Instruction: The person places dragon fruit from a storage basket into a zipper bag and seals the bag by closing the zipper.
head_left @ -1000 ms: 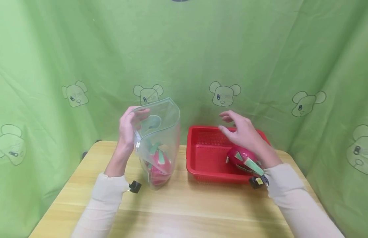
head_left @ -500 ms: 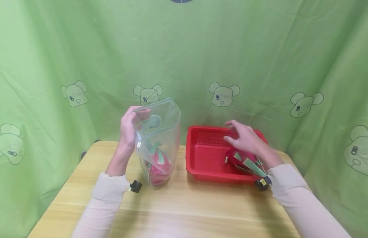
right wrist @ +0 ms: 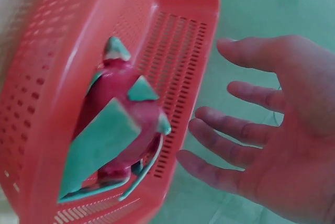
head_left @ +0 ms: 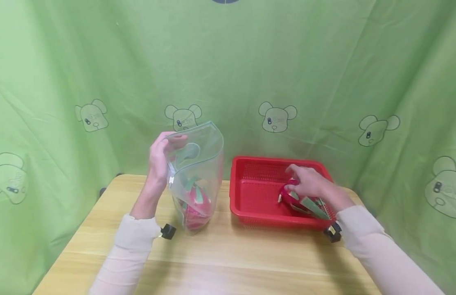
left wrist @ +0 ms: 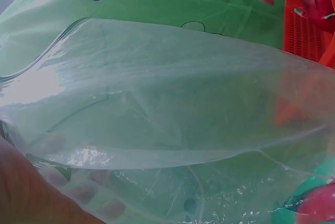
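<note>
My left hand (head_left: 159,157) pinches the top edge of a clear zip bag (head_left: 198,164) and holds it upright with its mouth open on the wooden table (head_left: 220,254). A pink dragon fruit with green scales (head_left: 194,209) lies at the bottom of the bag. A second dragon fruit (head_left: 301,201) lies in the right front part of the red basket (head_left: 250,192). My right hand (head_left: 307,183) hovers just over it. In the right wrist view the fingers (right wrist: 230,130) are spread and straight beside the dragon fruit (right wrist: 120,130), not closed round it.
The red basket stands on the right half of the table, close to the bag. A green curtain with bear prints (head_left: 276,116) hangs behind and on both sides. The table's front edge lies below my forearms.
My right hand has come down from above the basket's back rim to the dragon fruit in the basket. The left hand and the bag have stayed in place.
</note>
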Demonstrator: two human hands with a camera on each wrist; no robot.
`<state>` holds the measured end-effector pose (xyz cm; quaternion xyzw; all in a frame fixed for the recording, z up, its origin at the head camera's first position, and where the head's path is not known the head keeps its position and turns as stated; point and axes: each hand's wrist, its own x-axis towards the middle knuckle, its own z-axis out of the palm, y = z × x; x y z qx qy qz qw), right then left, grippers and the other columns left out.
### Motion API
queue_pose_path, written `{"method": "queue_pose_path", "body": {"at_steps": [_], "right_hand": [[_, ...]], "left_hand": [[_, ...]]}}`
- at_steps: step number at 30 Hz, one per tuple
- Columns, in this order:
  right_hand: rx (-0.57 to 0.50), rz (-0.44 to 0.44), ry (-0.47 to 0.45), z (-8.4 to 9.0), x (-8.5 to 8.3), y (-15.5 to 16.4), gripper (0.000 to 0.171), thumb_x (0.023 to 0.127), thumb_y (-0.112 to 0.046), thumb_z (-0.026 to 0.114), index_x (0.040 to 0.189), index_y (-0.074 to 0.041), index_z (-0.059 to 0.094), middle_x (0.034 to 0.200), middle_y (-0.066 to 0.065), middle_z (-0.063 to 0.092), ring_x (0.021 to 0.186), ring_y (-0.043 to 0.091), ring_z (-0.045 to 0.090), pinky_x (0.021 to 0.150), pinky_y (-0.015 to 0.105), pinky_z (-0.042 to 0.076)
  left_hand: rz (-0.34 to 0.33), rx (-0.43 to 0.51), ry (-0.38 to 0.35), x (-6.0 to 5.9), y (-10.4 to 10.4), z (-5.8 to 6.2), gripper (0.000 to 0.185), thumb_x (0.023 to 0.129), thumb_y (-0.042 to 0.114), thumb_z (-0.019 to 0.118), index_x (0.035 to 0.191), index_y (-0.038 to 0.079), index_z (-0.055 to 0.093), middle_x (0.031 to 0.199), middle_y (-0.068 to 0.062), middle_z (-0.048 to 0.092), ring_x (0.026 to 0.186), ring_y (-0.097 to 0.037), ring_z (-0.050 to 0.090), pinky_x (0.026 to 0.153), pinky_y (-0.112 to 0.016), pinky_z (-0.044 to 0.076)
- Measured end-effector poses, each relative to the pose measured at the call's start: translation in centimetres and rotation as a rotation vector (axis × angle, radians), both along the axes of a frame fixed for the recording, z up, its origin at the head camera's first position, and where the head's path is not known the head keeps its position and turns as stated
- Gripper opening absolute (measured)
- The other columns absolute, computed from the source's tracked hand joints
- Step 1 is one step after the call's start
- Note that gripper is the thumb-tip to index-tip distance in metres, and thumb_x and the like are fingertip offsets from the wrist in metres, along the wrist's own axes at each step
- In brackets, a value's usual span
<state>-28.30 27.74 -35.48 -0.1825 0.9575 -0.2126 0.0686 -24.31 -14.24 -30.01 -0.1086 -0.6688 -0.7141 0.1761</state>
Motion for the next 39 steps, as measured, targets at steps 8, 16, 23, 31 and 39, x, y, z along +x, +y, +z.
{"method": "queue_pose_path", "body": {"at_steps": [8,16,23,31,39], "right_hand": [[0.099,0.016,0.065,-1.2,0.1,1.4,0.056,0.086,-0.022,0.083,0.126,0.005,0.055,0.108,0.025,0.069,0.084,0.027,0.071,0.082,0.052,0.058],[0.191,-0.029,0.020,-2.1,0.0,2.3,0.073,0.080,-0.031,0.088,0.132,0.008,0.054,0.107,0.020,0.068,0.094,0.034,0.064,0.080,0.052,0.058],[0.215,-0.065,-0.015,-2.3,0.1,2.4,0.075,0.078,-0.030,0.089,0.132,0.008,0.054,0.105,0.019,0.066,0.094,0.034,0.062,0.079,0.050,0.059],[0.251,-0.099,-0.063,-2.0,0.2,2.3,0.061,0.082,-0.027,0.087,0.121,0.009,0.057,0.092,0.014,0.064,0.083,0.029,0.061,0.070,0.043,0.057],[0.374,-0.091,-0.097,-1.1,0.5,1.9,0.053,0.082,-0.027,0.087,0.112,0.008,0.060,0.088,0.015,0.063,0.081,0.030,0.059,0.072,0.045,0.056]], "left_hand": [[-0.002,-0.002,-0.004,0.1,0.0,0.1,0.042,0.107,0.020,0.027,0.127,0.003,0.060,0.130,-0.019,0.066,0.122,-0.038,0.060,0.111,-0.057,0.040],[-0.002,-0.006,-0.012,0.2,-0.2,0.1,0.042,0.108,0.022,0.027,0.127,0.004,0.060,0.131,-0.019,0.066,0.122,-0.037,0.060,0.111,-0.059,0.039],[-0.007,-0.004,-0.009,0.2,-0.2,0.1,0.042,0.108,0.022,0.028,0.127,0.004,0.061,0.130,-0.018,0.066,0.121,-0.036,0.060,0.112,-0.058,0.037],[-0.009,0.000,-0.009,0.3,-0.1,0.1,0.042,0.108,0.022,0.028,0.126,0.004,0.061,0.130,-0.018,0.066,0.121,-0.036,0.061,0.112,-0.058,0.037],[-0.019,0.013,-0.008,0.3,-0.2,0.1,0.041,0.108,0.022,0.028,0.125,0.005,0.061,0.129,-0.019,0.066,0.121,-0.040,0.060,0.110,-0.058,0.040]]}}
